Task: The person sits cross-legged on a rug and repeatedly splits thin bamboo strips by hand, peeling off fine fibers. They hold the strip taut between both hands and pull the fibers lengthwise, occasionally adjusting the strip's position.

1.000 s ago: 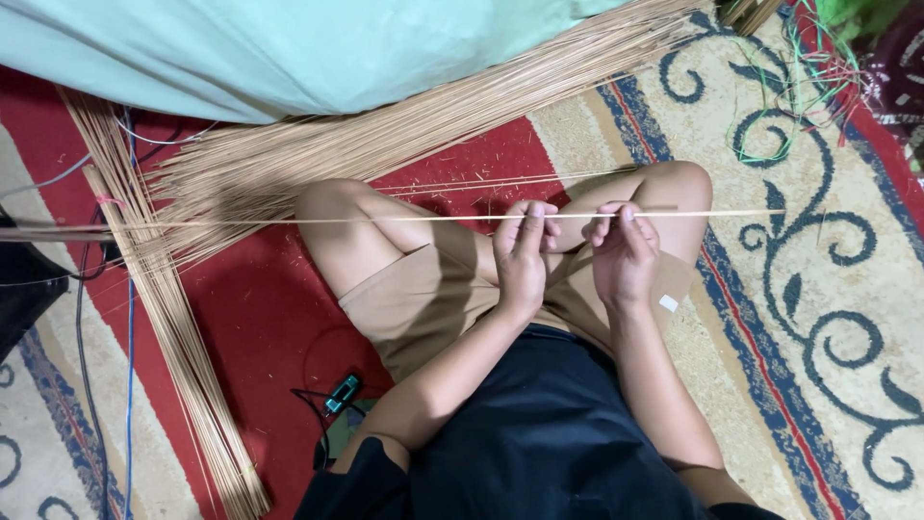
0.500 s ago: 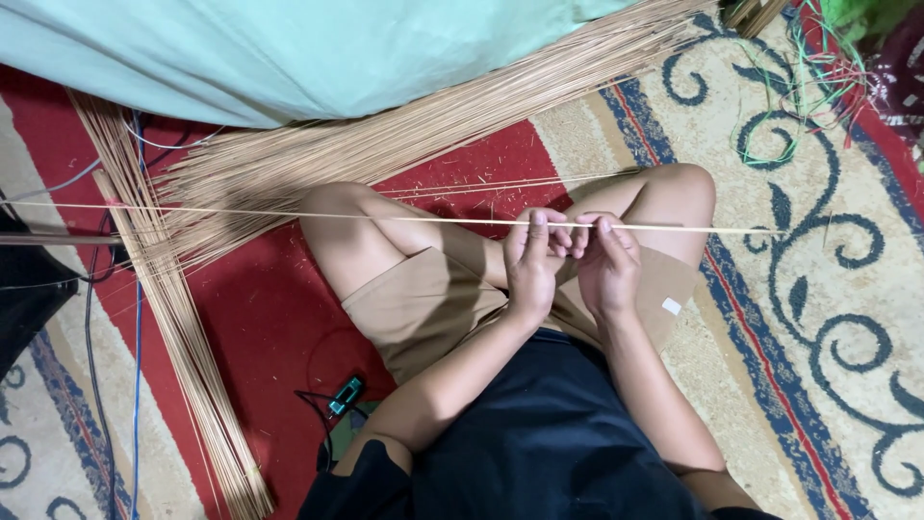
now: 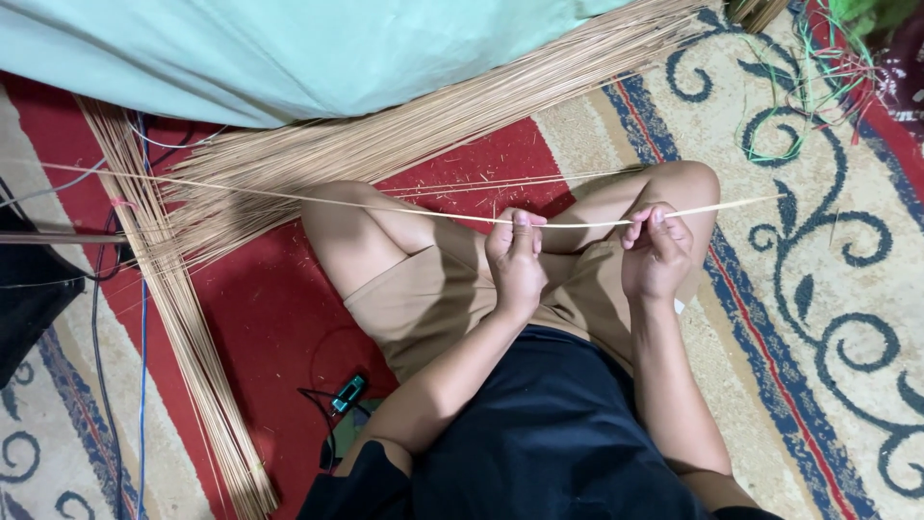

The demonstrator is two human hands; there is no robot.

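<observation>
- Left hand pinched shut on one long thin stick; thumb on top, fingers curled under.
- Right hand pinches the same stick, a short gap to the right of the left grip.
- Stick runs roughly level across both knees; most of its length trails left of the grips, and a short tapered tip pokes out past the right one.
- Progress, judged: one stick in hand and a big bundle of sticks fanned beyond the knees, so most of the work looks left.
- A second neat row of sticks lies far left; sorted or not, can't tell.
- Sticks are pale tan, dry, straight, slightly flexible-looking; patterned rug underneath, teal cloth beyond.
</observation>
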